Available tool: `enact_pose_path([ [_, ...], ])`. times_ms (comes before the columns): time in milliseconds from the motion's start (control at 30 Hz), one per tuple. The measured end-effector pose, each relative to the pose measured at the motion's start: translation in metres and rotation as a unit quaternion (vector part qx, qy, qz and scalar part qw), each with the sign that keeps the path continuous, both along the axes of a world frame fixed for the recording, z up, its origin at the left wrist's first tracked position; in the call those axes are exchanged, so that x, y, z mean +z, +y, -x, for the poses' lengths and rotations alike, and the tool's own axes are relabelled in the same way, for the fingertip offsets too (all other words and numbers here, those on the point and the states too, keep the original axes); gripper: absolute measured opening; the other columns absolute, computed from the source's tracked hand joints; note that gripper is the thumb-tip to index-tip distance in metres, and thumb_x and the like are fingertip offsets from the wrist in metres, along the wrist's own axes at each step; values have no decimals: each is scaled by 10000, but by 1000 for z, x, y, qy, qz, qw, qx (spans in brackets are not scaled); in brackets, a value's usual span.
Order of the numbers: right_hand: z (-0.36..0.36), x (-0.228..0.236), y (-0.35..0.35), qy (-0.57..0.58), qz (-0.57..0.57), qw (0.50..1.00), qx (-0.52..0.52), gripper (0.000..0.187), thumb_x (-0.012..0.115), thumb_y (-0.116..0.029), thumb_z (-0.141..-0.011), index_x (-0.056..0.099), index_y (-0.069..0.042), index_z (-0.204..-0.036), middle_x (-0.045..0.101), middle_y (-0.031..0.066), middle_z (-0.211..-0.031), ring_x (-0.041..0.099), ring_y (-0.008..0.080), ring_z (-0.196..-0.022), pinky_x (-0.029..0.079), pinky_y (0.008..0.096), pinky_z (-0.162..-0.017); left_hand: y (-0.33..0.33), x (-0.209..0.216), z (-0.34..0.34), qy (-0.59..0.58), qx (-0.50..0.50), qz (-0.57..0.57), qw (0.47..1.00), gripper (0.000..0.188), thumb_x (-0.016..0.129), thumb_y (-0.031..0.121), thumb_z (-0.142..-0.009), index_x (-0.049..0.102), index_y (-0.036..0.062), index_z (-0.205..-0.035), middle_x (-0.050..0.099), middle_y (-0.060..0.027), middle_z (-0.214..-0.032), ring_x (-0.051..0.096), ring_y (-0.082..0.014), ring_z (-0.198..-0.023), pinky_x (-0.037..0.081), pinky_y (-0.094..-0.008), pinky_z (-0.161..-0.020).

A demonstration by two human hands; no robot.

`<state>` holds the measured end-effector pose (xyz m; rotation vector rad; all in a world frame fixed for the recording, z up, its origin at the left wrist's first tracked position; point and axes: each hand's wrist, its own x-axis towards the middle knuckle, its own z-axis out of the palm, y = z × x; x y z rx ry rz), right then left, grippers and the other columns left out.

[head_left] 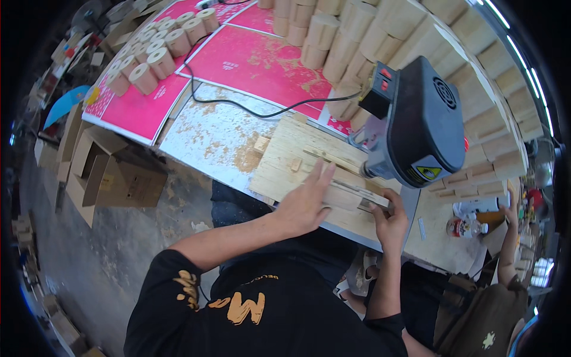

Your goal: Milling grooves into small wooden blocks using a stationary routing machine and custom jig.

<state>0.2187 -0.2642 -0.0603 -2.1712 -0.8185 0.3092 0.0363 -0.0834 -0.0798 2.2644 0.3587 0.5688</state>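
Note:
A pale plywood board lies on the bench under a black drill press. Two wooden strips run across the board, forming a slot beneath the drill's chuck. My left hand rests flat on a pale wooden piece by the near strip, its fingers stretched out and the thumb apart. At that piece's right end my right hand closes thumb and fingers round it. Small wood blocks sit on the board left of the strips. The underside of the wooden piece is hidden.
Stacked wooden cylinders rise behind and right of the drill press. More cylinders with holes stand on pink sheeting at the far left. A black cable crosses the sawdust-strewn bench. A bottle and a co-worker's arm are at right.

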Motion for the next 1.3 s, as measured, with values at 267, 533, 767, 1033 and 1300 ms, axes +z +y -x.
enact_pose_path([
  [267, 5, -16, 12, 180, -228, 952, -98, 419, 650, -102, -949, 592, -12, -1354, 615, 88, -1288, 585, 145, -1073, 424, 292, -966, 0, -31, -37, -112, 82, -9, 990, 1135, 854, 106, -749, 90, -90, -1565, 315, -376, -1533, 406, -518, -1381, 399, -459, -1129],
  [533, -5, -5, 18, 107, -207, 967, -106, 342, 623, -139, -1020, 604, 31, -1317, 667, 78, -1202, 589, 147, -1101, 430, 283, -977, 8, -34, -35, -73, 67, -40, 994, 1184, 892, 134, -715, 98, -92, -1563, 364, -364, -1504, 443, -500, -1362, 425, -453, -1104],
  [767, -59, 142, 64, 196, -444, 874, -6, 487, 421, -395, -1088, 590, 13, -1293, 653, 162, -1203, 594, 227, -1140, 416, 359, -1008, 7, -30, -34, -25, 80, 16, 996, 1148, 875, 121, -723, 114, -106, -1551, 371, -371, -1501, 464, -514, -1334, 448, -467, -1071],
  [1033, 6, 34, 2, -345, -252, 896, 117, 187, 623, -175, -900, 687, -3, -866, 735, 134, -1084, 587, 311, -950, 459, 411, -901, 4, -33, -36, -39, 97, -30, 994, 1198, 913, 156, -709, 104, -95, -1556, 428, -371, -1452, 505, -503, -1305, 461, -464, -1058],
  [1300, -9, 57, 12, -356, -326, 864, 143, 162, 595, -135, -951, 702, -45, -1032, 735, 116, -1011, 593, 258, -834, 473, 350, -788, 4, -24, -41, -34, 109, -22, 993, 1196, 908, 144, -709, 97, -97, -1555, 438, -364, -1446, 512, -492, -1303, 470, -462, -1044],
])
